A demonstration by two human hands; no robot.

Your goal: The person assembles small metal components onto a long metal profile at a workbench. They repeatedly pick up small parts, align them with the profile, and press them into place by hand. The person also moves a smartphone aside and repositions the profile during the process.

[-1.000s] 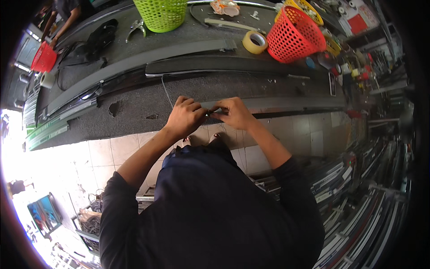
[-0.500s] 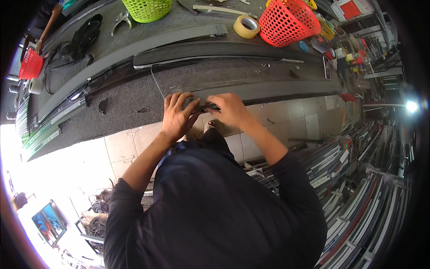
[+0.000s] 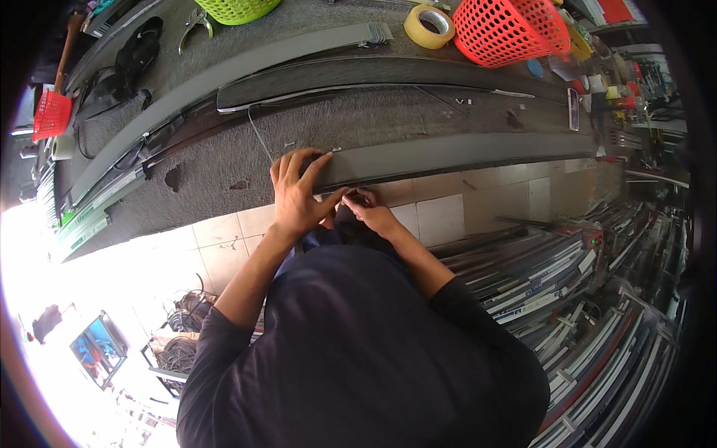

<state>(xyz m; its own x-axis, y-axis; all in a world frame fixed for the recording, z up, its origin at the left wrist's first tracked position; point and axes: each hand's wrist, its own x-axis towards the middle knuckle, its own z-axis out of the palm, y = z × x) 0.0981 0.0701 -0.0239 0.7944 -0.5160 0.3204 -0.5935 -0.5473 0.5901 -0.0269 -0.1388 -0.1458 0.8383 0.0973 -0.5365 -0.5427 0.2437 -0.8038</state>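
Observation:
A long flat grey strip lies along the bench's near edge, its left end under my left hand. The left fingers curl over that end from above, while the thumb reaches along below its near edge. Just off the bench edge, my right hand is closed in a pinch beside the left thumb tip. Whatever sits between the right fingers is dark and too small to make out. A thin grey cord runs down toward the left fingers from a dark long profile farther back.
Behind lie another grey strip, a tape roll, a red basket, a green basket and pliers. A phone-like slab lies right. Racks of long profiles stand at lower right. Another person's arm shows far left.
My right hand has come down and toward me, off the strip's top to below its near edge. My left hand stays at the strip's end, its fingers more spread. The view has shifted slightly.

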